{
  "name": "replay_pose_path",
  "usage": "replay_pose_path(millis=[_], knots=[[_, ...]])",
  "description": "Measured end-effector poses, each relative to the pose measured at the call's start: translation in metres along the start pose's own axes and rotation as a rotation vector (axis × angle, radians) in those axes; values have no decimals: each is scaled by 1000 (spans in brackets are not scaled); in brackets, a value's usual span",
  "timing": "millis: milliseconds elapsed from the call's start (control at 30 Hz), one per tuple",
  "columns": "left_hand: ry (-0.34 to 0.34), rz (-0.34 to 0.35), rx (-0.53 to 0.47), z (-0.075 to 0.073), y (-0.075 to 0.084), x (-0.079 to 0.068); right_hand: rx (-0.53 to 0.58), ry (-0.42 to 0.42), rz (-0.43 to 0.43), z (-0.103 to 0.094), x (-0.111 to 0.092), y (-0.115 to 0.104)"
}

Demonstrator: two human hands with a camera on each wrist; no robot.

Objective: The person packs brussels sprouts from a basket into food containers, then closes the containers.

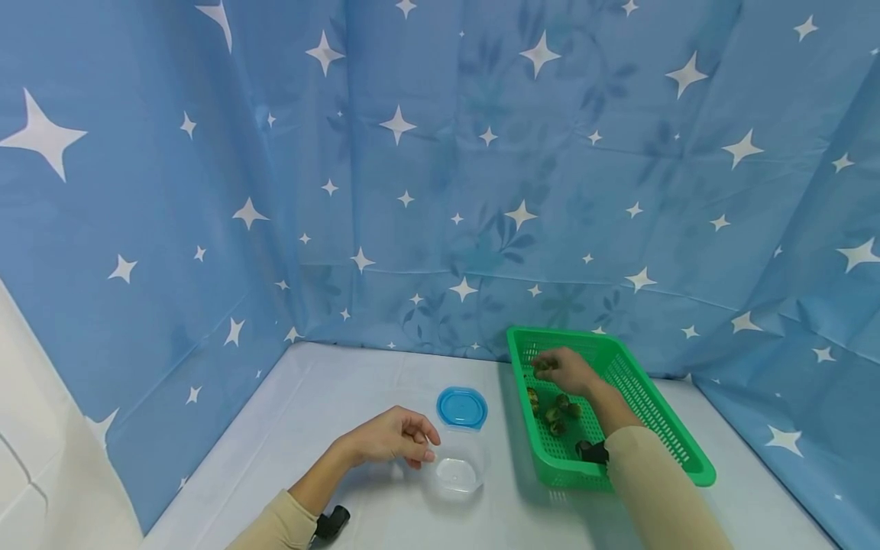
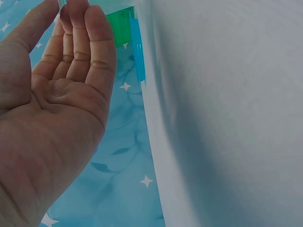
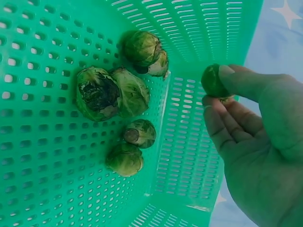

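With thumb and fingertips, my right hand [image 3: 265, 113] pinches a small green Brussels sprout [image 3: 213, 81] above the floor of a green plastic basket [image 1: 667, 416]. Several more Brussels sprouts [image 3: 97, 94] lie in that basket, some with browned or dark outer leaves. My left hand [image 1: 388, 438] is at the left side of a clear plastic container [image 1: 457, 475], its fingers loosely bent and its thumb apart from them in the left wrist view. Whether its fingertips touch the container's rim I cannot tell.
A blue lid [image 1: 462, 407] lies flat just behind the clear container. Both stand on a white-covered table [image 1: 371, 374], left of the basket. A blue curtain [image 1: 440, 168] with white stars hangs along the back and sides.
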State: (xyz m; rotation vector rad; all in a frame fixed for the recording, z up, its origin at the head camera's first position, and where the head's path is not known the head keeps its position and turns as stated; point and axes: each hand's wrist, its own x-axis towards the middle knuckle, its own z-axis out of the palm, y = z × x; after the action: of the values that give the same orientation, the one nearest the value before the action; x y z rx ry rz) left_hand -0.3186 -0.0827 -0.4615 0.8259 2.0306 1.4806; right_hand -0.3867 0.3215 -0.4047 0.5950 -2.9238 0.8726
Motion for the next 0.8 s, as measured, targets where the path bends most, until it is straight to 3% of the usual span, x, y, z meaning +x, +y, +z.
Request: replay_pose_path(millis=[800], knots=[[-4,3,-3,0,-1,0,204,168,-67,-9,1,-20]])
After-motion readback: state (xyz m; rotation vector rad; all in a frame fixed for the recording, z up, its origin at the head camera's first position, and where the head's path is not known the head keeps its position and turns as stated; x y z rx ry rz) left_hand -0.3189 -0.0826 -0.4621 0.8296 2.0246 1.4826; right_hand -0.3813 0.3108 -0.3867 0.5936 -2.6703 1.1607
